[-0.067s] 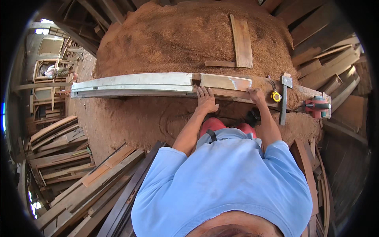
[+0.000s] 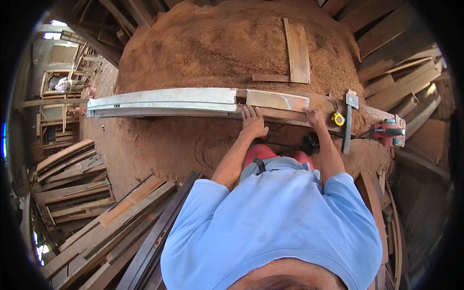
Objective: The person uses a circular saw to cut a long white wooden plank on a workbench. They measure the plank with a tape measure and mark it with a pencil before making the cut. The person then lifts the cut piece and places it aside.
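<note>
- Heap (image 2: 203, 53): brown sawdust, beyond the bench (image 2: 379, 112).
- Beam (image 2: 164, 100): long, lying crosswise before the person. Left stretch white nearly throughout; a dark gap ends it. Whether the coat is going on or coming off, cannot tell.
- Board (image 2: 270, 99): right of the gap, in line with the beam. Mostly bare brown, one pale patch near its right end. Judged part-way: surface uneven in finish along the whole run.
- Arms: both reach forward, elbows bent, hands apart.
- Left hand (image 2: 253, 126): open, palm down, fingers extended onto the near edge by the gap; grasping nothing visible.
- Right hand (image 2: 316, 119): fingers curled at the board's right end; firm grip or mere touch, cannot tell.
- Planer (image 2: 388, 129): red, far right, unheld.
- Tape (image 2: 338, 118): yellow, right of the right hand, unheld.
</note>
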Tool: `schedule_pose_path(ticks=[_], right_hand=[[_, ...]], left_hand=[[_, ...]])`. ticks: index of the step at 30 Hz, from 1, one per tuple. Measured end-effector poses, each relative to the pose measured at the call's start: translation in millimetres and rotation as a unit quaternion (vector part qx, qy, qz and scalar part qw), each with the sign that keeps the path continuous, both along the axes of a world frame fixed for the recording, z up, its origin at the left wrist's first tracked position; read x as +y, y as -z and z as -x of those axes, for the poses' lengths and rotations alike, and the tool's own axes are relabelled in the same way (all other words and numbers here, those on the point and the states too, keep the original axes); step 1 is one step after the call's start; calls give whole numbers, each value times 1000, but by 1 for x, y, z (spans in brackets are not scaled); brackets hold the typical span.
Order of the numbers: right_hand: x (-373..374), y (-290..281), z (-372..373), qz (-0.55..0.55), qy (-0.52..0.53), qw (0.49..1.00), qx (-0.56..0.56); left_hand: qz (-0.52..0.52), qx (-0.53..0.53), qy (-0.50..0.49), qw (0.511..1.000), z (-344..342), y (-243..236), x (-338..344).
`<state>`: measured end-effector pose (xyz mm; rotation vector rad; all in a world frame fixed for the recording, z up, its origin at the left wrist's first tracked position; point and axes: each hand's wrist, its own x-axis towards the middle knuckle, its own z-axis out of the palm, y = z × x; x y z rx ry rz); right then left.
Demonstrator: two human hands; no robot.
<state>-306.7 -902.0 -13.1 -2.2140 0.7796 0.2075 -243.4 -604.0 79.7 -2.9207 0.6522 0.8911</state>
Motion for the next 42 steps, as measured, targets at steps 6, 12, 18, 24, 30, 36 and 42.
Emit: schedule_pose_path(ticks=[6, 12, 18, 24, 30, 36, 42], right_hand=[[2, 25, 18, -57, -71, 989, -116], [-19, 61, 6, -164, 78, 981, 75], [0, -3, 4, 76, -19, 996, 52], [89, -84, -49, 221, -115, 968, 18], [196, -81, -92, 228, -208, 950, 41], [256, -114, -100, 265, -197, 932, 149], [259, -103, -108, 275, -210, 920, 185]], left_hand=[[-2, 10, -8, 1000, 3, -3, 6], [58, -4, -9, 998, 3, 2, 13], [256, -9, -31, 966, 4, -7, 55], [424, 22, -193, 885, 42, 21, 163], [237, 140, -151, 949, 112, 95, 297], [185, 192, -460, 847, 150, 125, 364], [133, 217, -373, 892, 122, 112, 401]])
